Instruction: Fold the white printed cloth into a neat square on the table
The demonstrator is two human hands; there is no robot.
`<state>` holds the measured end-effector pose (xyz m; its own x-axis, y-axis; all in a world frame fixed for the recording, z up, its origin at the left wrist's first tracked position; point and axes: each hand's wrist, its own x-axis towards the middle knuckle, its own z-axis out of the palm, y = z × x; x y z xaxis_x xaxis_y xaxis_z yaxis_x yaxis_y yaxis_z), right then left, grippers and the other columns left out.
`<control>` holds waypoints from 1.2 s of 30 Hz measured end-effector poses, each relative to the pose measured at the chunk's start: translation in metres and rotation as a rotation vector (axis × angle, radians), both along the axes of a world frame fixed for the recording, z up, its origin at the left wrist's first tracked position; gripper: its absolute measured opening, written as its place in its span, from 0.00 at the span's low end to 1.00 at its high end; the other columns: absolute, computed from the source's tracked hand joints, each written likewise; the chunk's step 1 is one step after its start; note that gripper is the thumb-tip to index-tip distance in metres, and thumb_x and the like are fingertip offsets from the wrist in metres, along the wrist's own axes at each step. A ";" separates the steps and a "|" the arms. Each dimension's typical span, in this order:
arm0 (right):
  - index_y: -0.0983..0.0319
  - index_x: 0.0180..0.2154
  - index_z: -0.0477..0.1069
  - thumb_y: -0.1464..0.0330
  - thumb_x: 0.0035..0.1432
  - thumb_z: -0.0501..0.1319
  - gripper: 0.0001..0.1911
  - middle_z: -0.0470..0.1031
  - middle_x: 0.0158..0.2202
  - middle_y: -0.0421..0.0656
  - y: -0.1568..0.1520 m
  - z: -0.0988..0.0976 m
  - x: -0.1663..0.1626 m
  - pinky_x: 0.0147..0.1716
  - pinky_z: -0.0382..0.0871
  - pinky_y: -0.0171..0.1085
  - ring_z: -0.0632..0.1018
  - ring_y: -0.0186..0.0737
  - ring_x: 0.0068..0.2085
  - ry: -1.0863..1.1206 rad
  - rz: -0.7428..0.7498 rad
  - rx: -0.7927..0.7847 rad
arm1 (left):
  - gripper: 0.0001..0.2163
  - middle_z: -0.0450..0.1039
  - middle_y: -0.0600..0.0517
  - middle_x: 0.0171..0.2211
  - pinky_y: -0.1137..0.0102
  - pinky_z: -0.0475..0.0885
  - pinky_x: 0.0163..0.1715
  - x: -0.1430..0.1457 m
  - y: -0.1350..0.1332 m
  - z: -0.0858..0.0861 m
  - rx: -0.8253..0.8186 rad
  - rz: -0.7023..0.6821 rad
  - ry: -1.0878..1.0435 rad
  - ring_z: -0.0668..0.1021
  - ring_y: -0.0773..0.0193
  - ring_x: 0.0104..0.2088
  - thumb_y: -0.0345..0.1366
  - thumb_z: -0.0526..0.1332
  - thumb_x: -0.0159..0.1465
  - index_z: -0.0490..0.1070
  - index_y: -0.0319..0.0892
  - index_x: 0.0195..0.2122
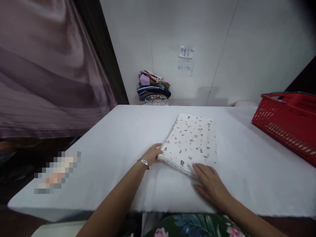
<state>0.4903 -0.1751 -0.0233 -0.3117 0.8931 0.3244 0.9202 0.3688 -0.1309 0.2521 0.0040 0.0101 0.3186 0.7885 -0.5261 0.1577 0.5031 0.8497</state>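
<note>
Left hand (151,155) pinches folded printed cloth (190,140); right hand (210,181), open, touches it. Red basket (291,117), contents unclear; sign (184,68) reads "45-50".

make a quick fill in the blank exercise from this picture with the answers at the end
1. The left hand and right hand touch a folded cloth whose background is ____.
2. The bracelet is on the ____ wrist.
3. The basket is ____.
4. The lower wall note reads ____.

Answers: white; left; red; 45-50
</note>
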 end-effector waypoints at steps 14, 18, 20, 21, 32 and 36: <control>0.57 0.63 0.46 0.84 0.47 0.45 0.41 0.71 0.44 0.49 0.015 -0.015 0.002 0.36 0.69 0.42 0.73 0.44 0.40 -0.066 -0.157 0.122 | 0.29 0.62 0.48 0.56 0.76 0.66 0.17 -0.003 -0.010 0.009 0.245 0.063 -0.060 0.70 0.73 0.23 0.28 0.58 0.49 0.62 0.49 0.54; 0.55 0.61 0.52 0.81 0.49 0.46 0.37 0.72 0.42 0.48 -0.010 -0.008 0.028 0.34 0.70 0.41 0.74 0.44 0.39 -0.053 -0.153 0.172 | 0.22 0.56 0.52 0.60 0.75 0.67 0.17 -0.008 -0.020 0.006 0.325 -0.098 -0.093 0.71 0.72 0.24 0.29 0.58 0.49 0.71 0.48 0.47; 0.54 0.58 0.56 0.80 0.50 0.48 0.34 0.73 0.42 0.46 -0.023 -0.003 0.038 0.35 0.71 0.41 0.75 0.44 0.39 -0.047 -0.123 0.176 | 0.18 0.56 0.52 0.60 0.74 0.68 0.17 -0.011 -0.029 0.002 0.313 -0.221 -0.093 0.72 0.71 0.25 0.30 0.58 0.49 0.74 0.46 0.42; 0.53 0.57 0.58 0.79 0.50 0.49 0.33 0.74 0.42 0.46 -0.029 -0.002 0.043 0.35 0.71 0.41 0.75 0.44 0.39 -0.045 -0.100 0.158 | 0.16 0.58 0.52 0.59 0.74 0.68 0.18 -0.013 -0.035 -0.001 0.297 -0.278 -0.081 0.73 0.70 0.26 0.31 0.58 0.50 0.75 0.46 0.41; 0.50 0.58 0.57 0.79 0.45 0.52 0.38 0.73 0.46 0.44 -0.069 -0.024 0.076 0.39 0.72 0.47 0.75 0.48 0.43 -0.022 -0.068 0.075 | 0.30 0.63 0.50 0.55 0.67 0.70 0.39 -0.035 -0.078 -0.006 0.720 -0.746 0.053 0.73 0.59 0.43 0.21 0.54 0.46 0.66 0.50 0.51; 0.52 0.52 0.66 0.79 0.44 0.53 0.32 0.73 0.46 0.44 -0.068 0.000 0.073 0.40 0.73 0.44 0.75 0.46 0.43 -0.029 -0.023 -0.020 | 0.34 0.59 0.50 0.58 0.68 0.70 0.36 -0.044 -0.081 -0.006 0.757 -0.794 0.120 0.75 0.59 0.40 0.20 0.53 0.43 0.64 0.52 0.53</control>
<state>0.5630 -0.2431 -0.0236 -0.3000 0.9064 0.2974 0.9319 0.3450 -0.1116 0.2085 -0.0767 0.0039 0.8561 0.5138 -0.0553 0.3081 -0.4215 0.8529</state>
